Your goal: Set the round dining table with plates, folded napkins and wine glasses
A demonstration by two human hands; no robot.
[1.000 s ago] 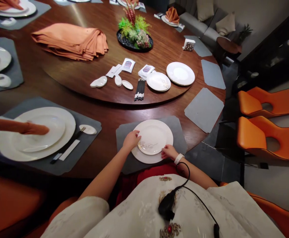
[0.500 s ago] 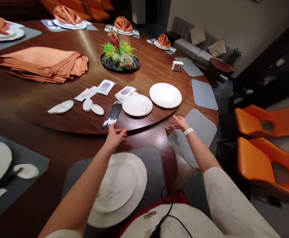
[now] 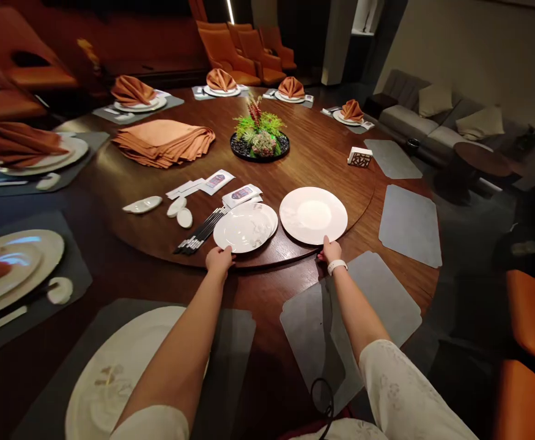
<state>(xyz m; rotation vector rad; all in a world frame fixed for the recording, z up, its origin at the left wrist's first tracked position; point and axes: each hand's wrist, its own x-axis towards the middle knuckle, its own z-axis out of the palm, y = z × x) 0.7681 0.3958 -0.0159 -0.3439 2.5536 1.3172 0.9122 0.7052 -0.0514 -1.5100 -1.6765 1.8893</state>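
Note:
My left hand (image 3: pixel 220 260) pinches the near edge of a small white plate (image 3: pixel 242 229), thumb on its rim. This plate lies shifted to the left over another small plate (image 3: pixel 272 218). At the front rim of a larger white plate (image 3: pixel 313 214), my right hand (image 3: pixel 330 250) has its thumb on top and its other fingers low at the turntable's edge. Both plates are on the wooden turntable (image 3: pixel 290 256). Left of the small plates lie several black chopsticks (image 3: pixel 200 232) with silvery ends.
White spoon rests (image 3: pixel 184 217), printed packets (image 3: pixel 242 194), folded orange napkins (image 3: pixel 164 143) and a plant arrangement (image 3: pixel 260 137) occupy the turntable. Grey placemats (image 3: pixel 409 223) line the right side. A place setting with a large plate (image 3: pixel 88 366) is in front of me, partly behind my left arm.
Both hands have gone from empty to gripping plate rims, the left on the small plate, the right on the large one. The top small plate has slid left. The camera view has shifted.

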